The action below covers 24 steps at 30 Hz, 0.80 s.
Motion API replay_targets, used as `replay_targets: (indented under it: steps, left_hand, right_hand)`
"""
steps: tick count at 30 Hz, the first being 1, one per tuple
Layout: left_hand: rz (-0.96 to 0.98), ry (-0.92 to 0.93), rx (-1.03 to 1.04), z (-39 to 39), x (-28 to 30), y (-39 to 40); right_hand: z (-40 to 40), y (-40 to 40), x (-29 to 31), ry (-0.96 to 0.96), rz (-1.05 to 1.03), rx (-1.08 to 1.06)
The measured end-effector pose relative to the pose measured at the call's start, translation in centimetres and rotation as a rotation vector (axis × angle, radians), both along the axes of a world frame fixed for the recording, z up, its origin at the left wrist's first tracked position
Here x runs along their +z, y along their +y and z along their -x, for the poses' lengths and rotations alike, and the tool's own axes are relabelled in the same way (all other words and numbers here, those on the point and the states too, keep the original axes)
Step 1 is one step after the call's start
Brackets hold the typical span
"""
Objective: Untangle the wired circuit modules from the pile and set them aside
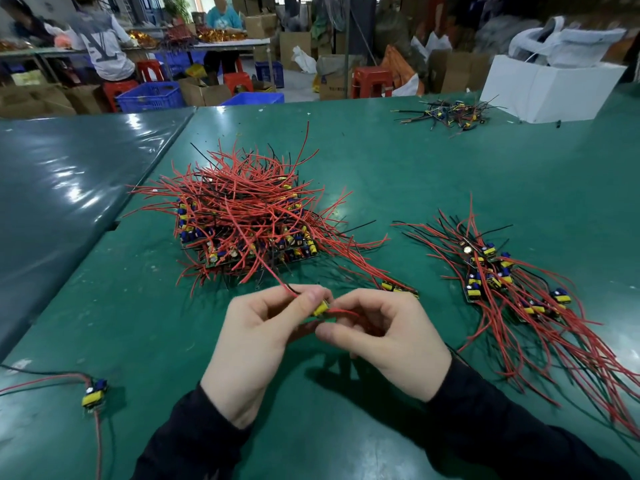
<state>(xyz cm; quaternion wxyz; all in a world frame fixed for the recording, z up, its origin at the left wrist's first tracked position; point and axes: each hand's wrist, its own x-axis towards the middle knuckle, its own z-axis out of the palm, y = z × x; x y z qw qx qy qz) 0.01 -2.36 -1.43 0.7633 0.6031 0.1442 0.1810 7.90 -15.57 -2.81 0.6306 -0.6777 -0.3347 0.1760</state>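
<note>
A tangled pile of circuit modules (pixel 242 216) with red and black wires lies on the green table (pixel 398 174) ahead of me. Just in front of it my left hand (pixel 259 337) and my right hand (pixel 384 337) together pinch one small module (pixel 321 308) with a yellow part. Its red wire runs up from my left fingers into the pile; another red wire curls under my right fingers. A row of separated modules (pixel 502 275) lies at the right, wires trailing toward me. Another module (pixel 398 287) lies just beyond my right hand.
A lone module (pixel 94 393) with wires lies at the near left. A small heap of wired parts (pixel 450 114) and a white box (pixel 554 88) stand at the far right. A second table (pixel 69 188) adjoins on the left. People work at benches behind.
</note>
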Motion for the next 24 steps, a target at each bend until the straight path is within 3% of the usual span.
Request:
replay_targets:
  steps: [6, 12, 15, 19, 24]
  left_hand:
    - [-0.176, -0.008, 0.023, -0.1, 0.0, 0.1]
    - [-0.347, -0.061, 0.080, 0.0, 0.1, 0.0]
    - [-0.449, -0.105, 0.131, 0.1, 0.3, 0.0]
    - [-0.563, -0.135, 0.234, 0.2, -0.1, -0.5]
    - [-0.375, -0.110, 0.263, -0.1, -0.7, -1.5]
  right_hand:
    - [-1.2, -0.3, 1.0, 0.452, 0.046, 0.126]
    - [-1.9, -0.9, 1.5, 0.658, 0.121, 0.314]
    - [-1.8, -1.2, 1.6, 0.658, 0.142, 0.384]
    - [-1.2, -1.1, 1.4, 0.579, 0.120, 0.324]
    - [-0.3, -0.5, 1.0, 0.530, 0.095, 0.186]
